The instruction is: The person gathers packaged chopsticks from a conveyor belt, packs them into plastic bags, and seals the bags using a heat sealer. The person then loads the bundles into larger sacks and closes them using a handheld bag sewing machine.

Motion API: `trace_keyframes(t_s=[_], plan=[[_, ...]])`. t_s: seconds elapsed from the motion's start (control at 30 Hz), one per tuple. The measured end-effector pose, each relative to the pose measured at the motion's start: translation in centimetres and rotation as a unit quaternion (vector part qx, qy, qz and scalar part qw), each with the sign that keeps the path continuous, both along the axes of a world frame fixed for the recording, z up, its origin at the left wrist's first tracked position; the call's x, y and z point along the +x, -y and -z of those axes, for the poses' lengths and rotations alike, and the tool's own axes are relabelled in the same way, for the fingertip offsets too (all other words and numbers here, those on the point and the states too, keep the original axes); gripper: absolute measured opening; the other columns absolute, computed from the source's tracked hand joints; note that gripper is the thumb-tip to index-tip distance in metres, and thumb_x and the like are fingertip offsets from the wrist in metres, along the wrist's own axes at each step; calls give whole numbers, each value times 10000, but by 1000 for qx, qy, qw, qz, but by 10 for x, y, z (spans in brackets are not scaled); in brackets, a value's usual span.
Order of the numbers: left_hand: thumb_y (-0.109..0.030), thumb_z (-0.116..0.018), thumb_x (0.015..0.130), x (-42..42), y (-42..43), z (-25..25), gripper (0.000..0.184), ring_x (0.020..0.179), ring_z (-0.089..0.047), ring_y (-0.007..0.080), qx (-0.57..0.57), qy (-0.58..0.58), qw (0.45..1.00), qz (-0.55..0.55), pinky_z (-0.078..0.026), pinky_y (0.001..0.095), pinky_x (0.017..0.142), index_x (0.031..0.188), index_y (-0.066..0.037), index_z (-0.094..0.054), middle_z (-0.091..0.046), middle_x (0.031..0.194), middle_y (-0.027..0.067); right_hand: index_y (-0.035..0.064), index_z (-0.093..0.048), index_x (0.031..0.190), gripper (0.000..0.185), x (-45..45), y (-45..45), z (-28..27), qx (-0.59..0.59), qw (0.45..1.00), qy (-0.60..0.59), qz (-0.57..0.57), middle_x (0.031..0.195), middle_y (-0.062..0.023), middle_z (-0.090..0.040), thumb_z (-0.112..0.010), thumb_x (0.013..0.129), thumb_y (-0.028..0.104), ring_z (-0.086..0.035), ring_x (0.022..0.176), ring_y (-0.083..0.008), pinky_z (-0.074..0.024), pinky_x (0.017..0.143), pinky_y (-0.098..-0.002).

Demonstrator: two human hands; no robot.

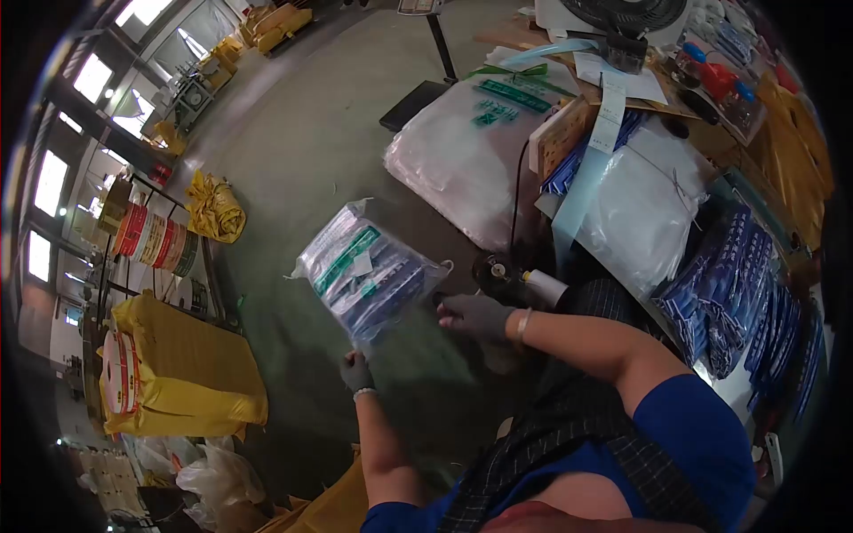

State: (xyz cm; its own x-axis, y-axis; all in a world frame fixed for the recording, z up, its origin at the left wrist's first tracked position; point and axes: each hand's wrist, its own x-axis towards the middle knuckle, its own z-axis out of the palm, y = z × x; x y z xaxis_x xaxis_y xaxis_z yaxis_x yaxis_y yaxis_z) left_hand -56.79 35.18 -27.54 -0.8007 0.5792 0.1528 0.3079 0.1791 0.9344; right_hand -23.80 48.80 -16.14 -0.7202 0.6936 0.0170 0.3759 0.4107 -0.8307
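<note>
A clear plastic bag point(369, 271) with green print and blue-and-white packets inside hangs in front of me above the floor. My left hand point(358, 371), in a grey glove, is closed at the bag's lower corner and grips it. My right hand point(475, 317), also gloved in grey, is beside the bag's right edge with its fingers bent together; whether it touches the bag I cannot tell. To the right lie a stack of large clear bags point(471, 151) and a heap of blue-and-white packets point(729, 284).
A yellow sack point(191, 364) and a rack with ribbon rolls point(155, 240) stand at the left. A crumpled yellow bag point(215, 209) sits on the floor point(311, 115). At the right, the cluttered table holds a fan point(626, 11), paper and more clear bags point(640, 204).
</note>
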Motion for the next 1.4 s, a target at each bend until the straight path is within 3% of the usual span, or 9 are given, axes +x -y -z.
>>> trace_keyframes(t_s=[0.17, 0.33, 0.63, 0.77, 0.87, 0.97, 1.1, 1.23, 1.4], plan=[[-84, -599, 838, 77, -31, -9, 219, 853, -535, 134, -44, 115, 984, 127, -435, 258, 786, 1042, -9, -569, -579, 932, 49, 88, -521, 1231, 425, 138, 78, -52, -49, 991, 38, -121, 1100, -137, -598, -499, 932, 389, -602, 985, -306, -469, 852, -396], [-36, -563, 845, 298, -86, -114, 185, 960, -545, 174, 53, 105, 877, 465, -427, 294, 857, 1026, -10, -590, -595, 994, 70, 55, -567, 1181, 361, 308, 162, -103, -89, 953, 16, 287, 1060, -124, -618, -562, 918, 302, -604, 999, -263, -469, 854, -351], [-237, -668, 818, 656, -74, -257, 322, 1174, -481, 331, 282, -266, 314, 867, -334, 490, 1008, 1091, -84, -591, -540, 1220, 152, 35, -437, 1311, 584, 510, 273, -148, 184, 618, 130, 753, 1215, -212, -525, -616, 849, 345, -523, 1121, -377, -430, 936, -399], [-562, -625, 747, 766, -103, -244, 653, 1294, -315, 416, 179, -455, 467, 737, -163, 635, 1047, 1294, -219, -522, -392, 1397, 188, 17, -358, 1381, 750, 638, 323, -159, 144, 466, 261, 833, 1322, -248, -448, -636, 805, 408, -474, 1181, -397, -381, 1001, -396], [-602, -622, 713, 779, -128, -213, 849, 1348, -225, 458, 39, -451, 461, 764, -83, 654, 1059, 1428, -242, -340, -253, 1478, 235, 36, -331, 1419, 883, 728, 368, -155, 22, 334, 280, 900, 1355, -250, -439, -583, 780, 589, -417, 1269, -368, -323, 1055, -414], [-531, -670, 675, 744, -122, -210, 929, 1358, -187, 478, 16, -464, 404, 788, -72, 657, 1059, 1461, -239, -269, -214, 1495, 236, 45, -338, 1421, 901, 750, 370, -134, -14, 522, 184, 833, 1405, -247, -385, -578, 766, 615, -304, 1356, -333, -265, 1091, -432], [-383, -683, 669, 725, -93, -222, 885, 1319, -239, 501, 70, -543, 420, 724, -148, 635, 1059, 1428, -100, -326, -284, 1447, 253, -22, -282, 1417, 944, 684, 304, -128, -23, 507, 405, 760, 1446, -261, -300, -554, 781, 620, -267, 1361, -384, -188, 1120, -451], [-367, -629, 812, 802, -17, -226, 772, 1331, -295, 433, 90, -160, 366, 912, -243, 439, 1108, 1390, 36, -313, -293, 1423, 301, -70, -241, 1411, 994, 668, 266, -116, -29, 505, 364, 782, 1440, -286, -292, -536, 785, 643, -276, 1353, -391, -202, 1107, -476], [-592, -581, 810, 922, 7, -147, 1068, 1373, -207, 432, -166, -134, 563, 799, -222, 404, 1122, 1397, 153, -90, -150, 1459, 358, -92, -319, 1375, 1001, 720, 254, -102, -215, 436, 160, 859, 1314, -310, -459, -443, 799, 717, -461, 1234, -402, -376, 1016, -425]])
